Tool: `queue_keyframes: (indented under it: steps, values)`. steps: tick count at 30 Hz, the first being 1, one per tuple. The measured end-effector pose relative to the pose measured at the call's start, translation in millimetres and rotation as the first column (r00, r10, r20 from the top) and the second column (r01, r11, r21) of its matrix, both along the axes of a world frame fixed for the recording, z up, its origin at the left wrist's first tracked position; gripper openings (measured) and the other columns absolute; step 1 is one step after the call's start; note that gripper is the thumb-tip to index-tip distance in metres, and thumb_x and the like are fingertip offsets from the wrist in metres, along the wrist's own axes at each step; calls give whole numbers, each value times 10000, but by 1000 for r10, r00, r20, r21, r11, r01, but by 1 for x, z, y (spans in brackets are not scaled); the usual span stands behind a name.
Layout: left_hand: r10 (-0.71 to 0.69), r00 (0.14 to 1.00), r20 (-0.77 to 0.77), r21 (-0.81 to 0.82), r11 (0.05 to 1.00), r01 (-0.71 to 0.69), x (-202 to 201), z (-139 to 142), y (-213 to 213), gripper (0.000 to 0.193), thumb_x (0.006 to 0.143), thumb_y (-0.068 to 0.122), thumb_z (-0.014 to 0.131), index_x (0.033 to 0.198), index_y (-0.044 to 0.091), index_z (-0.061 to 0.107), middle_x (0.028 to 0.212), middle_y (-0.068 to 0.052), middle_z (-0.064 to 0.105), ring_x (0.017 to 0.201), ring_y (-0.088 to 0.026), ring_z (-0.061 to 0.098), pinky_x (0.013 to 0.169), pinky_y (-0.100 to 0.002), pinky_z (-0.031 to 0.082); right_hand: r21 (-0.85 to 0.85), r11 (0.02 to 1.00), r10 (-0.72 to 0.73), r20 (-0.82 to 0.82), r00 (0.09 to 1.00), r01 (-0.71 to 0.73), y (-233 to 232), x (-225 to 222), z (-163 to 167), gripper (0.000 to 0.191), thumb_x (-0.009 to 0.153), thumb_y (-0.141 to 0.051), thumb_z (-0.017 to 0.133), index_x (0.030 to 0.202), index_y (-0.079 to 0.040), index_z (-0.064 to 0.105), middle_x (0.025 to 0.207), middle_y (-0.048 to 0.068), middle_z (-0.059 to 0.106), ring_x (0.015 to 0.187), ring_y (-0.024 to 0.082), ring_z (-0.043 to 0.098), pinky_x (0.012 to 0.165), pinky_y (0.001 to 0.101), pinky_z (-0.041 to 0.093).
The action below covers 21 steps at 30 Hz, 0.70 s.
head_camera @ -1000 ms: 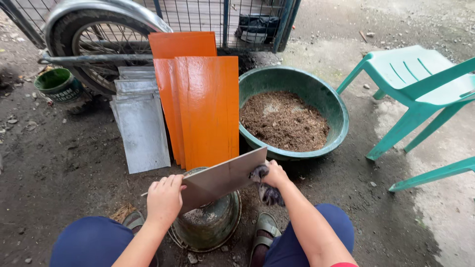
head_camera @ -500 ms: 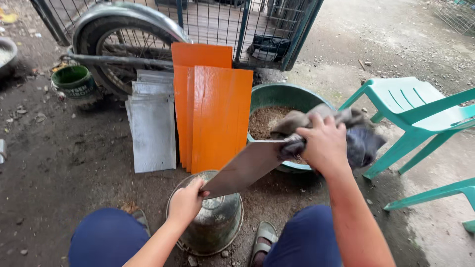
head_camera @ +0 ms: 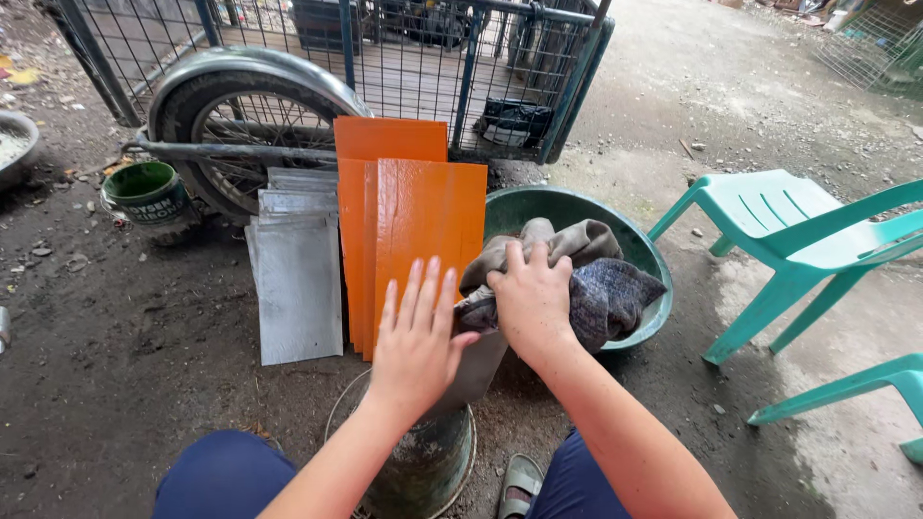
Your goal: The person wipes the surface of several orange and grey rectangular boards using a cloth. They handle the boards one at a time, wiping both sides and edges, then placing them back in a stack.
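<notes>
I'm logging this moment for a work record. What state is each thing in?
Left hand: open, fingers spread, flat on the metal sheet.
Right hand: pressing a cloth.
Cloth: bunched under the right hand.
Metal sheet: tilted, mostly hidden by hands.
Orange panels: leaning upright.
Grey sheets: leaning, stacked.
Green basin: contents hidden by cloth.
Metal pot: upright.

The right hand [head_camera: 531, 300] pressed a rag [head_camera: 586, 279] over the green basin's [head_camera: 646, 317] near rim; the left hand [head_camera: 415, 338], fingers spread, apparently steadied a metal sheet [head_camera: 476, 370].

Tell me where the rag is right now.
In the head view, the rag sits just right of centre, gripped by the right hand over the green basin, beside the orange sheets.
</notes>
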<state>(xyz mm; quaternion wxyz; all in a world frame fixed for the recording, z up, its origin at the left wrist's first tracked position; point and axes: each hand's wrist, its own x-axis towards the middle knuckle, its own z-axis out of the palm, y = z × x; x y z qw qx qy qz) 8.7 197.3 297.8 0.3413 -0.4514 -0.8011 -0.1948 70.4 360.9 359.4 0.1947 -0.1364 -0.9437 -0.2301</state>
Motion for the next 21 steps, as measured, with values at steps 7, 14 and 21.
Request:
queue_keyframes:
  steps: [7,14,21]
  values:
    - [31,945,325,-204,978,38,-18,30,40,1032,797,733,646,1520,44,389,1189,-256,651,921,-367,710,808,-478,549,-340,938,10,-179,984,-71,32,16,-9,415,633,-182,824,1042,-234,780,1266,141,555,1141,396,533,840,540,477]
    - [14,952,307,-212,976,54,-16,13,34,595,838,552,716,1158,62,611,787,-118,710,691,-302,726,595,-428,571,-800,479,131,-342,930,-362,87,17,-41,602,610,-76,821,1195,-139,690,1238,150,577,1204,355,587,1015,429,493]
    - [7,973,230,-136,990,25,-14,8,35,337,876,434,718,900,115,615,690,-86,690,607,-309,702,535,-439,545,-825,376,-69,-480,875,-423,105,12,-116,487,657,-78,809,1128,-92,687,1213,118,573,1164,307,616,999,410,506]
